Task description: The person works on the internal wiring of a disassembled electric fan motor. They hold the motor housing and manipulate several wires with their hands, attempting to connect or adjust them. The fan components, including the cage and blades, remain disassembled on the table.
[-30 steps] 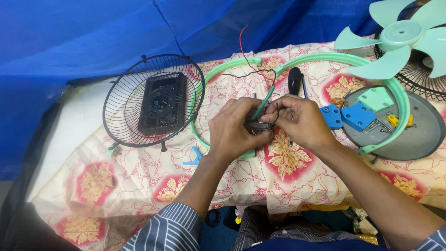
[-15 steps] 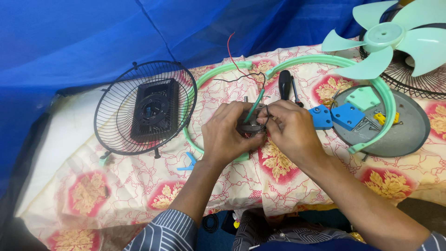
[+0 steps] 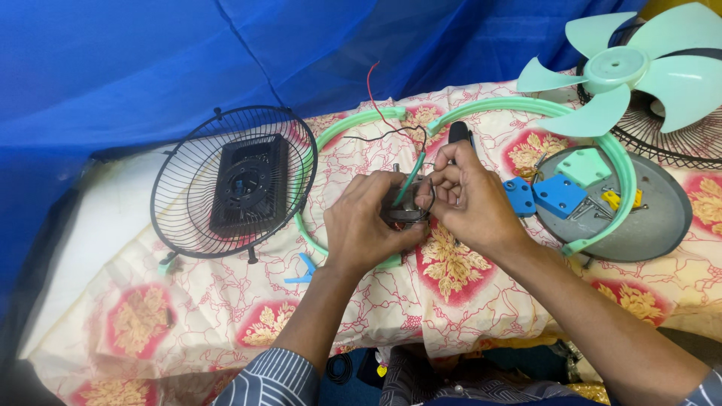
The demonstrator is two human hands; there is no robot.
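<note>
Both hands meet over the middle of the desk [image 3: 226, 331], which is covered with a cream cloth printed with red flowers. Left hand [image 3: 368, 225], fingers curled closed, cups a small dark motor part [image 3: 402, 212] from the near-left side. Right hand [image 3: 470, 199] presses against the same motor part from the right, its fingertips pinched together at the top of it; what exactly they pinch cannot be told. A green wire [image 3: 410, 180] rises from the motor part between the two hands, and thin red and black wires [image 3: 376, 105] trail away from the motor part toward the blue backdrop [image 3: 150, 60].

Left of the motor part lies a black wire fan guard [image 3: 233, 184] with a dark square centre. A mint-green ring [image 3: 331, 143] curves behind and beneath the hands. A small blue clip [image 3: 304, 271] lies on the cloth, near and to the left of the motor part. Right of the motor part, a grey round base [image 3: 662, 225] carries blue blocks [image 3: 545, 195], a mint-green block and small yellow pieces. Farther right and behind, a mint-green fan blade [image 3: 624, 71] rests on a second guard.
</note>
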